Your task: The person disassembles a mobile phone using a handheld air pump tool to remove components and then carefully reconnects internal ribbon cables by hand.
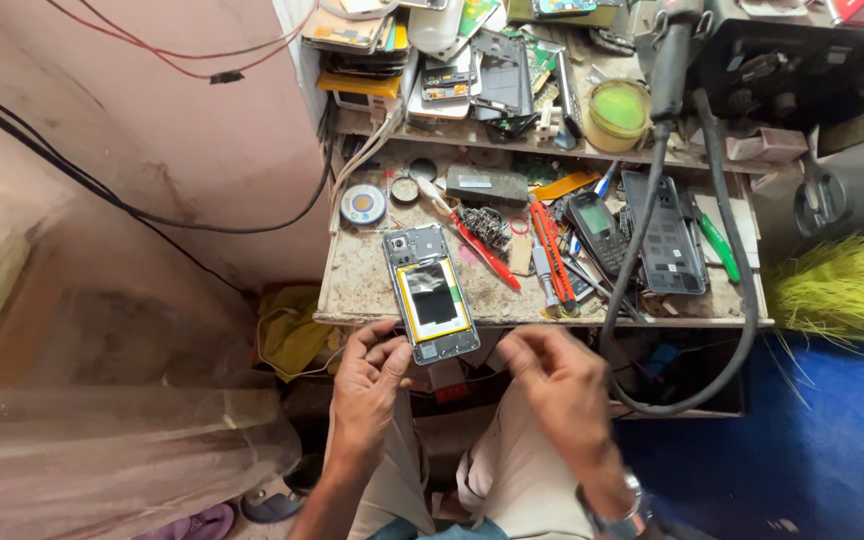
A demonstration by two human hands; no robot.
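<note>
Fingers (384,352) of left hand (367,385) curled against opened phone (431,292), right hand (552,375) loosely curled, empty, red screwdrivers (550,245) beyond.

two hands (367,385), one opened phone (431,293), one keypad phone (597,228), one green tub (619,110)

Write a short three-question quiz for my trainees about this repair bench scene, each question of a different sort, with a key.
1. True or false: the opened phone lies with its back cover off, near the front edge of the bench.
2. Which hand is nearer the phone's lower end? A) left hand B) right hand
3. Fill in: the round tub on the upper shelf holds something ____ in colour.

Key: 1 true; 2 A; 3 green.
</note>
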